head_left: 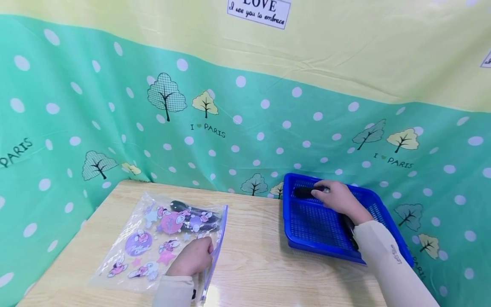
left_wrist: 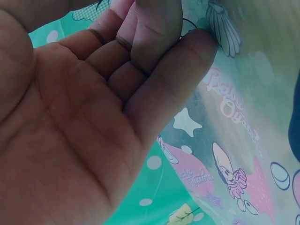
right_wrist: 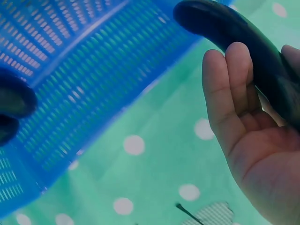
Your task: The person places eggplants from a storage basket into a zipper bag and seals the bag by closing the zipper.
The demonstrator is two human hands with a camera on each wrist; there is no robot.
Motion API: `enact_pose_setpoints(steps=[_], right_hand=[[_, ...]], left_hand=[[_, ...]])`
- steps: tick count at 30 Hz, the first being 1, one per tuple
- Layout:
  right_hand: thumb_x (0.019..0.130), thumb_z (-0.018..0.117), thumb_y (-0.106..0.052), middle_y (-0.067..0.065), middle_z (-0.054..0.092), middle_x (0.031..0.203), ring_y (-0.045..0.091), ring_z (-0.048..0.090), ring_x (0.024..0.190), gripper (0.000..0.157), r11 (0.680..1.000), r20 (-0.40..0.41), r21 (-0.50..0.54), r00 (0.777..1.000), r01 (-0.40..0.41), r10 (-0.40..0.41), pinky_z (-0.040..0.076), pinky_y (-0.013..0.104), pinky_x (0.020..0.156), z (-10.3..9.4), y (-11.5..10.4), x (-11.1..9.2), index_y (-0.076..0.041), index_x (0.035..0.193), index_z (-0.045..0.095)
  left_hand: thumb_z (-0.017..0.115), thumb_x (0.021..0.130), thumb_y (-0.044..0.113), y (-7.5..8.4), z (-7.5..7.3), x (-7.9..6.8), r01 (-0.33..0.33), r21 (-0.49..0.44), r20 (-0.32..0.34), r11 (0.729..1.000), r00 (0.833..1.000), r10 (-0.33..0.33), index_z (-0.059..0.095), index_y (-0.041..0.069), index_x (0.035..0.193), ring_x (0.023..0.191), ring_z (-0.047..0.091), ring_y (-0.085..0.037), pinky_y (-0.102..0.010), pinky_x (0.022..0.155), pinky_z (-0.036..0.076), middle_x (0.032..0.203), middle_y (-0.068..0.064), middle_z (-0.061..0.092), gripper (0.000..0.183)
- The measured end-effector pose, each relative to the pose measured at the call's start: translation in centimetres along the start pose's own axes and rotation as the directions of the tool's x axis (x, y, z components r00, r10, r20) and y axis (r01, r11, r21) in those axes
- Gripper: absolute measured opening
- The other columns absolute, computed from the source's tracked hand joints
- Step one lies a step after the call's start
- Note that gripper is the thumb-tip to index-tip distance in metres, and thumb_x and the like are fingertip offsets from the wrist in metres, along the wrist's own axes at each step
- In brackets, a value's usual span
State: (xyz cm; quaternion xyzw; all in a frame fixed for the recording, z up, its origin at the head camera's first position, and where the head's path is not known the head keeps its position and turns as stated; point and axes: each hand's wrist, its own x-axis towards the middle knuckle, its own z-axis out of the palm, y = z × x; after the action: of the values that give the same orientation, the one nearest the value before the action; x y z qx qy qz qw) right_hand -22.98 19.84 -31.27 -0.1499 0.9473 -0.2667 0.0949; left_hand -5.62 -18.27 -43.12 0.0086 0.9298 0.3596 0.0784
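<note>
At right of the frame, your right hand [head_left: 339, 198] grips a glossy, curved dark vegetable [head_left: 303, 192] over the latticed blue basket [head_left: 314, 224]; lower left, your left hand [head_left: 193, 256] seems to pinch the clear, printed plastic bag [head_left: 151, 244].

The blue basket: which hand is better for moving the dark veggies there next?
Probably the right hand: it is over the blue basket and already grips a dark vegetable. The left hand is farther off, at the printed bag.
</note>
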Motion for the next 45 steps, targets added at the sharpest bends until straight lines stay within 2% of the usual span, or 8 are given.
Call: enact_pose_setpoints(steps=[3,8,11,16,24,31,38,45], right_hand=[[0.102,0.058,-0.037,0.002,0.065,0.076,0.018,0.064,0.073,0.053,0.998,-0.042,-0.047,0.999,0.032,-0.034,0.051,0.041,0.070,-0.5,-0.8,-1.3,-0.001,0.141,0.053],[0.100,0.062,-0.037,0.006,0.067,0.099,0.021,0.058,0.080,0.046,0.985,-0.117,-0.113,0.983,0.131,-0.144,0.047,0.042,0.076,-0.2,-2.2,-3.8,-0.007,0.136,0.060],[0.099,0.065,-0.034,0.005,0.067,0.103,0.019,0.057,0.078,0.040,0.974,-0.126,-0.083,0.968,0.210,-0.219,0.048,0.038,0.072,0.9,-2.9,-5.1,-0.011,0.132,0.064],[0.097,0.069,-0.031,-0.002,0.065,0.094,0.012,0.057,0.068,0.032,0.947,-0.035,0.004,0.946,0.322,-0.322,0.048,0.030,0.059,3.8,-4.6,-6.4,-0.017,0.126,0.068],[0.095,0.070,-0.031,0.002,0.070,0.109,0.008,0.062,0.086,0.038,0.908,0.132,0.072,0.898,0.414,-0.420,0.052,0.029,0.072,9.5,-7.4,-6.9,-0.010,0.127,0.069],[0.096,0.070,-0.029,0.004,0.071,0.113,0.012,0.064,0.097,0.035,0.893,0.161,0.123,0.879,0.434,-0.449,0.052,0.033,0.081,13.0,-7.9,-6.5,-0.009,0.125,0.070],[0.096,0.069,-0.036,0.003,0.069,0.123,0.018,0.063,0.109,0.040,0.907,0.169,0.200,0.899,0.370,-0.403,0.051,0.038,0.088,15.7,-8.1,-5.7,-0.012,0.129,0.068],[0.094,0.071,-0.034,0.004,0.069,0.119,0.017,0.062,0.098,0.042,0.909,0.178,0.284,0.915,0.306,-0.363,0.050,0.037,0.083,17.8,-8.0,-4.3,-0.011,0.130,0.068]], left_hand=[[0.056,0.073,-0.007,-0.1,0.0,-0.1,-0.002,0.002,-0.007,1.000,1.000,0.002,0.054,0.008,0.079,0.064,0.047,-0.019,-0.035,0.061,0.042,0.072,-0.004,0.052,0.017],[0.058,0.075,-0.006,-0.1,0.0,-0.1,0.003,0.006,-0.012,1.000,1.000,-0.003,0.053,0.009,0.077,0.063,0.047,-0.019,-0.035,0.059,0.042,0.070,-0.003,0.051,0.016],[0.059,0.076,-0.004,-0.1,0.0,-0.1,0.004,0.011,-0.015,1.000,1.000,-0.004,0.053,0.010,0.075,0.061,0.047,-0.019,-0.034,0.057,0.042,0.068,-0.002,0.050,0.016],[0.061,0.079,0.000,-0.1,0.1,-0.1,-0.006,0.020,-0.022,1.000,1.000,0.006,0.054,0.008,0.075,0.060,0.047,-0.019,-0.035,0.058,0.042,0.067,-0.002,0.050,0.011],[0.061,0.084,0.006,-0.2,-0.1,0.0,0.011,0.011,-0.014,1.000,1.000,-0.011,0.056,0.007,0.081,0.062,0.048,-0.020,-0.038,0.060,0.044,0.069,-0.003,0.050,0.006],[0.062,0.086,0.009,-0.2,-0.2,-0.2,0.012,-0.017,0.003,1.000,1.000,-0.012,0.057,0.006,0.085,0.065,0.049,-0.020,-0.038,0.062,0.045,0.074,-0.003,0.052,0.007],[0.062,0.088,0.011,-0.3,-0.4,-0.4,0.018,-0.022,0.014,1.000,1.000,-0.018,0.054,0.009,0.083,0.065,0.049,-0.019,-0.037,0.062,0.044,0.074,-0.003,0.051,0.010],[0.063,0.083,0.007,-0.2,-0.5,-0.5,0.013,-0.072,-0.002,0.997,1.000,-0.014,0.052,0.009,0.079,0.061,0.049,-0.018,-0.035,0.056,0.044,0.071,-0.003,0.051,0.012]])
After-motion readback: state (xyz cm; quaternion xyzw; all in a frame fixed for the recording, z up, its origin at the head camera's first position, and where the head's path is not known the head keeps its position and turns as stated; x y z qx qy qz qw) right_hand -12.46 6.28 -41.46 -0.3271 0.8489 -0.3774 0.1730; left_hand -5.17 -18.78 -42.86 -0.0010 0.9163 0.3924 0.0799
